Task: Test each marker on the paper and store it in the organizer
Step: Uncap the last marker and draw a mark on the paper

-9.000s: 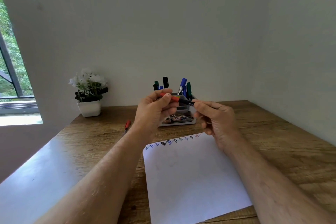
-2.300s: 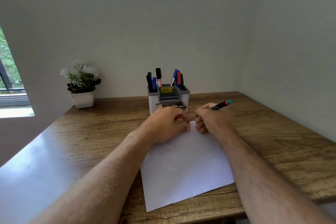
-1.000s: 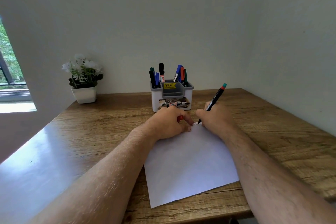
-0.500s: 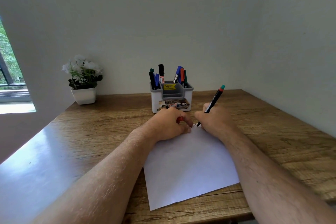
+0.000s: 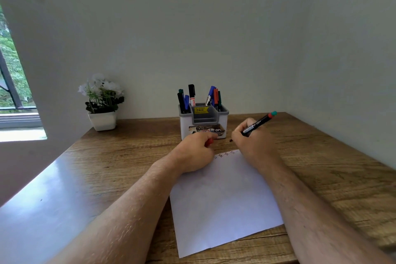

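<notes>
Nearest the camera, two bare forearms reach forward across the wooden table (image 5: 107,167). A white sheet of paper (image 5: 222,199) lies flat between them, its near edge at 6 o'clock in the view and its far edge under the hands. A short row of small ink marks (image 5: 226,154) runs along that far edge.

The left hand (image 5: 192,152) rests on the far left part of the paper, at 11 o'clock from the sheet's centre. Its fingers are curled closed around a small red cap (image 5: 209,142), of which only a sliver shows between the fingers.

The right hand (image 5: 252,141) is at 1 o'clock from the sheet's centre, at the far right corner of the paper. Its fingers are closed in a writing grip on a black marker (image 5: 258,123). The marker is tilted, with its red and teal end pointing up toward 2 o'clock. Its tip shows as a dark point beside the fingers, just beyond the far edge of the paper; contact with the table cannot be confirmed.

Beyond the hands, at 12 o'clock, stands the grey and white organizer (image 5: 203,123), with a yellow label on its inner compartment. Several markers (image 5: 191,94) stand upright in its rear compartments: black, blue, green and orange.

At 10 o'clock, near the wall, stands a white pot of white flowers (image 5: 101,103). A window (image 5: 12,83) occupies the far left.
</notes>
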Available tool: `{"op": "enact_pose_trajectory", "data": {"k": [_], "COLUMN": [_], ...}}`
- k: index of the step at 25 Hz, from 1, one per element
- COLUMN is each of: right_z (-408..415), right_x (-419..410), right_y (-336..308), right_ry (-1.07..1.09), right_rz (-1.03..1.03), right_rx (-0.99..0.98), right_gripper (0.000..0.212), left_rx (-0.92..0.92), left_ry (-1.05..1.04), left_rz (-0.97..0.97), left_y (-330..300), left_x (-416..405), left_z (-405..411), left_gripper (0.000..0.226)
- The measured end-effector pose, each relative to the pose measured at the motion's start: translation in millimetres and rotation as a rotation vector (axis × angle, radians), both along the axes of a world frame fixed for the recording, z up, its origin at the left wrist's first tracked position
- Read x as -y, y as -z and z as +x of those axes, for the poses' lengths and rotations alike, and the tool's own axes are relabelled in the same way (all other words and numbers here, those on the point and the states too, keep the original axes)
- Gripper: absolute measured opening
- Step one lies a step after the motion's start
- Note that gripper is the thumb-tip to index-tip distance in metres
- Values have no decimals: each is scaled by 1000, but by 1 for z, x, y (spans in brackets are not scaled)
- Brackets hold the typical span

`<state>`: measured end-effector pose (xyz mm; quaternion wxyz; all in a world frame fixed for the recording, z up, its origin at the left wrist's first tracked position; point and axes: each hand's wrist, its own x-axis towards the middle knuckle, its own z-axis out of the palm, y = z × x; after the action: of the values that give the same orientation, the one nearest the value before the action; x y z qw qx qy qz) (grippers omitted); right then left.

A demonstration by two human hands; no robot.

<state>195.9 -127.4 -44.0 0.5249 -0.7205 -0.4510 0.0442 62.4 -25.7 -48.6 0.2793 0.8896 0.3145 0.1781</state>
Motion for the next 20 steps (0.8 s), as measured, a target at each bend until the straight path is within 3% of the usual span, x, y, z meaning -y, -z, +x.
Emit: {"op": "enact_pose_trajectory", "data": {"k": [3,6,12,16,20], "right_z": [-3,-4,-6,-5,0], "right_x": [3,5,4,1,0], "right_y": [-4,-6,-8,-5,-6], "right_ry": [-211,-352,-390,-390,-408], "right_rz": [114,197,205,162,240], "right_rx": [-242,-440,-476,-467,-553], "right_gripper": [8,18,16,14,5], "left_rx": [127,167,168,149,371], "left_ry": [-8,-11,61,129,119], "left_rz": [-113,-119,-48,17,-232], "left_y": [-4,-6,-11,-14,-13], "left_x": [1,2,7,8,3], "left_z": [-4,-7,-6,-6,-10], "left_gripper": [57,58,53,39,40]}}
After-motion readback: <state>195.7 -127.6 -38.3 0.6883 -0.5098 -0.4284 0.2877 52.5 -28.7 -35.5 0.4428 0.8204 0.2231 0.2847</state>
